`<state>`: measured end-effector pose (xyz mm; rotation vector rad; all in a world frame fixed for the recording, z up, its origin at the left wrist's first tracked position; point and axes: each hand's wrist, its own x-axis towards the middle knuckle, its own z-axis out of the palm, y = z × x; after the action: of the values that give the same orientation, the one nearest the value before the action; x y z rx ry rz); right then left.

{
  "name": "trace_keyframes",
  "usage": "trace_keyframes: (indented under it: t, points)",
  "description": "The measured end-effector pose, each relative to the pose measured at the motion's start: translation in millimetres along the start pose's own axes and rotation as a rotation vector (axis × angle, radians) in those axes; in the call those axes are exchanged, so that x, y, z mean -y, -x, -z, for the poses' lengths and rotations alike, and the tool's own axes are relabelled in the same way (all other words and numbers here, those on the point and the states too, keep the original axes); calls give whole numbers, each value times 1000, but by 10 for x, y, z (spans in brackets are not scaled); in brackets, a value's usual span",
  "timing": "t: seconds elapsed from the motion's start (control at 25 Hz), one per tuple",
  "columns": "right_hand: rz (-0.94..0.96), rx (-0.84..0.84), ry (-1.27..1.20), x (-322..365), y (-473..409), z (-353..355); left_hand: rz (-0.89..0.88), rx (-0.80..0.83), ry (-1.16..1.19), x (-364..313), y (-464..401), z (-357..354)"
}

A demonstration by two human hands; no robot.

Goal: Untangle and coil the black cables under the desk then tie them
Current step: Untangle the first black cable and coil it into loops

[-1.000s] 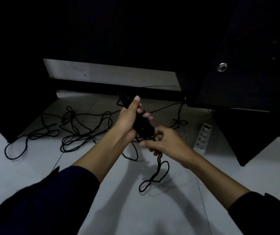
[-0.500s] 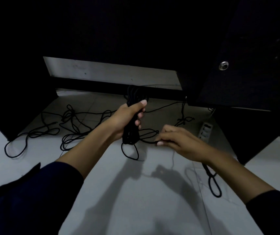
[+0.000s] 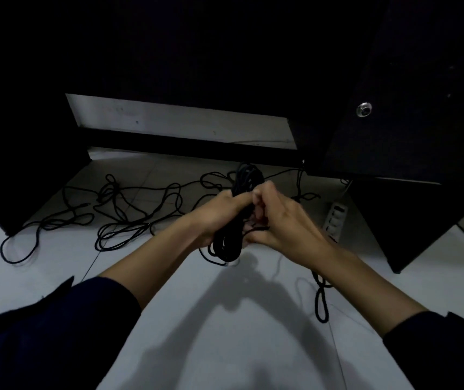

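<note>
Gripping the coiled bundle (image 3: 232,220) of black cable around its middle with the left hand (image 3: 215,213), fingers clamped on the gathered loops; meeting it with the right hand (image 3: 278,220), fingers curled together and pinching what looks like a free strand against the bundle (the pinch itself being partly hidden behind the knuckles); probably winding a turn around the waist of the coil to bind it. Doing this well: keeping the left grip firm so the loops are not sliding apart; pulling each wrap snug before starting another; feeding the tail (image 3: 320,294), dangling below the right wrist, without letting it kink; watching for the loops at the bottom of the bundle slipping loose. Lying beyond the hands, more loose cables (image 3: 118,218), sprawling in tangled loops across the floor (image 3: 225,347), well apart from the bundle and not yet gathered; judging the task only partly done. Resting on the pale tiled floor near the right hand, a white power strip (image 3: 336,218), close to a dark panel (image 3: 422,215); standing at the left, another dark desk side (image 3: 14,164); running across the back, a pale rail (image 3: 180,122) under the desk; showing on the right panel, a small round metal fitting (image 3: 364,109); staying very dim overall, hiding fine detail.
</note>
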<state>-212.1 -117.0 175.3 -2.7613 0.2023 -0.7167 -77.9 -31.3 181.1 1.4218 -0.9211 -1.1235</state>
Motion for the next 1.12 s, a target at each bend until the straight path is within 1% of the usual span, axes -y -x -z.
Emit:
trace_keyframes:
  t: [0.08,0.2,0.32,0.4,0.52,0.64,0.68,0.8,0.88,0.96,1.04,1.12]
  points:
    - [16,-53,76,20,36,-51,7,-4,-20,6,-10,-15]
    - [15,5,68,46,26,-90,-6,-4,-162,63,-13,-36]
    - [-32,119,-112,53,8,-66,21,-4,-211,108,-7,-34]
    - [-77,154,-231,37,20,-32,37,-34,-207,87,1,8]
    - [-62,128,-111,-76,7,28,48,-66,-226,25,10,68]
    - [-60,201,47,-230,27,50,41,-53,-210,-12,20,108]
    - [-95,230,30,-264,59,30,45,-53,-193,-20,18,123]
    - [-162,246,-196,-319,123,11,58,-41,-202,-13,19,163]
    - [-164,287,-216,-364,142,59,77,-43,-199,6,21,213]
    - [-194,341,-178,-436,174,115,101,-49,-189,18,30,276]
    - [-251,365,-258,-472,203,147,138,28,-224,30,63,307]
    - [-303,369,-494,-475,188,184,180,145,-258,46,106,289]
